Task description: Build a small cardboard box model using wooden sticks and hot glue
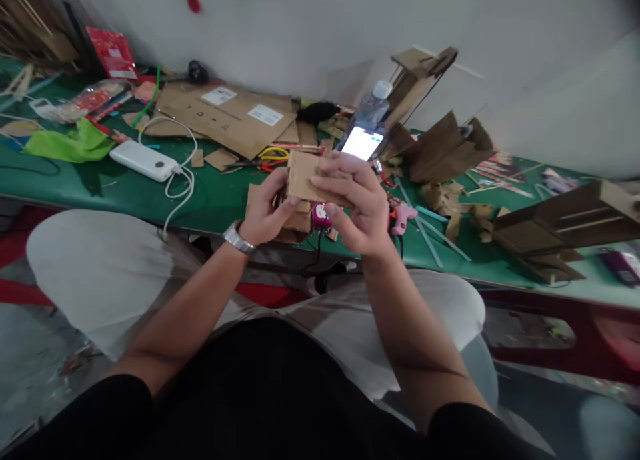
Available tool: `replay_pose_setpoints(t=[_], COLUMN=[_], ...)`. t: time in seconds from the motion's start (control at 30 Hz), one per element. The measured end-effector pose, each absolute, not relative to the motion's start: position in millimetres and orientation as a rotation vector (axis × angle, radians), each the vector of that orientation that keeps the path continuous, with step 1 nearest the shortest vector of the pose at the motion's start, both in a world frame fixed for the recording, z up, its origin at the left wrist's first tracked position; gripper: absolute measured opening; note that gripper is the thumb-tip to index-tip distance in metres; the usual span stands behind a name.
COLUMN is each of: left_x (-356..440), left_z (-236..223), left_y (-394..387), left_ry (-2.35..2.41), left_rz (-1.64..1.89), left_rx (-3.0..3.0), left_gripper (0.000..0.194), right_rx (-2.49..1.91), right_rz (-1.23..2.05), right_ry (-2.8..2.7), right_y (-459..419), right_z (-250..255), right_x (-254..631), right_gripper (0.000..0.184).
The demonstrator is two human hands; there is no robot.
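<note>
Between my hands, just above the table's front edge, is a small flat piece of cardboard (303,177). My left hand (267,210) pinches its left end, thumb along the lower edge; a metal watch is on that wrist. My right hand (357,203) grips the right end, fingers lying across the top face and thumb below. Under the held piece, more folded cardboard (295,223) shows, partly hidden by my hands. To the right of my right hand lies a pink glue gun (401,217). Pliers with yellow and orange handles (273,159) lie behind my left hand.
A white power bank (145,160) with a looped cable lies at left, near a bright green cloth (73,143). Flattened cardboard (225,123) is at the back. A lit phone (363,143) leans by a clear bottle (373,107). Cardboard constructions (570,220) and glue sticks (425,237) occupy the right.
</note>
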State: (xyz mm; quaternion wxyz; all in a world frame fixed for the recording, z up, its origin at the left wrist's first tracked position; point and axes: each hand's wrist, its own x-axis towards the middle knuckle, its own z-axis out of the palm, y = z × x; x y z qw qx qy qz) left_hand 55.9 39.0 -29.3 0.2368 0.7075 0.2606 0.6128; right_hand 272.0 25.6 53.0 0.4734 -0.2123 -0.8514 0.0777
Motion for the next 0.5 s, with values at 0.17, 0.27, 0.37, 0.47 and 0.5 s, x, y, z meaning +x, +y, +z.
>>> replay_pose_setpoints(t=[0.17, 0.27, 0.37, 0.47, 0.5], left_x=[53.4, 54.0, 57.1, 61.4, 62.9], left_z=[-39.0, -36.3, -32.7, -32.2, -32.5], left_y=[30.6, 25.3, 19.8, 15.4, 14.4], left_ry=[0.699, 0.747, 0.803, 0.830, 0.862], left_rz=[1.651, 1.623, 1.623, 1.635, 1.645], left_rx=[1.873, 1.829, 1.775, 1.735, 1.705], left_gripper=[0.067, 0.080, 0.086, 0.081, 0.082], right_rx=[-0.511, -0.540, -0.598, -0.677, -0.697], right_rz=[0.150, 0.164, 0.188, 0.206, 0.194], right_ry=[-2.046, -2.023, -1.959, -1.824, -1.775], right_y=[25.9, 23.9, 21.7, 21.2, 21.7], right_z=[49.4, 48.9, 49.8, 50.3, 50.0], right_x=[266.4, 264.9, 265.3, 266.6, 267.1], right_gripper=[0.040, 0.040, 0.035, 0.029, 0.027])
